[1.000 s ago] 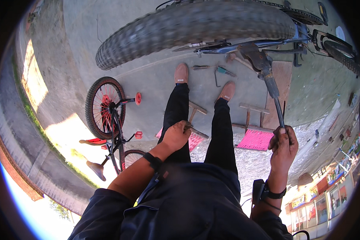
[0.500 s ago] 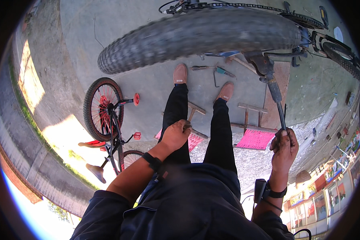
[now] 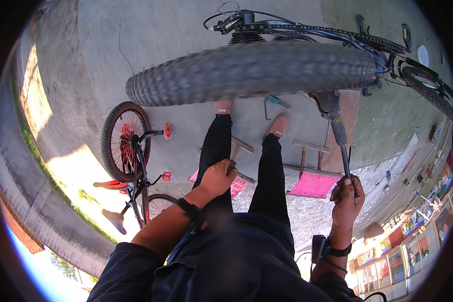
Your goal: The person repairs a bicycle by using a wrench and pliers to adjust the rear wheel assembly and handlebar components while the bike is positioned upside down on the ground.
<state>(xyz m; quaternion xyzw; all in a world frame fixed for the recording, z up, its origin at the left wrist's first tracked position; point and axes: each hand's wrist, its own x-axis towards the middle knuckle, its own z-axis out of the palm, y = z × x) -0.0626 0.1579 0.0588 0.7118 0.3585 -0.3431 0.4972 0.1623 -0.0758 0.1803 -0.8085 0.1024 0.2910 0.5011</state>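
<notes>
A large knobby bicycle tire (image 3: 251, 73) stretches across the upper view, its tread blurred. Behind it are the cassette (image 3: 246, 37) and chain of the same bike. From its near side a dark, slim bar that looks like a kickstand (image 3: 339, 132) reaches toward me. The lower end lies in my right hand (image 3: 348, 199), whose fingers are closed around it. A thin dark rod (image 3: 350, 155) sticks up beside that grip. Over my left thigh, my left hand (image 3: 219, 177) is curled closed; whatever it holds, if anything, is hidden.
A small bicycle with red spokes (image 3: 126, 142) lies at left. Two low stools with pink woven seats (image 3: 314, 184) are near my legs. A teal-handled tool (image 3: 278, 101) and a bent hex key (image 3: 266, 109) lie on the floor. Another wheel (image 3: 428, 90) is at far right.
The tire sits lower in view, uncovering the cassette and hiding some floor tools. Both hands appear slightly lower and my right hand further left, still gripping the bar.
</notes>
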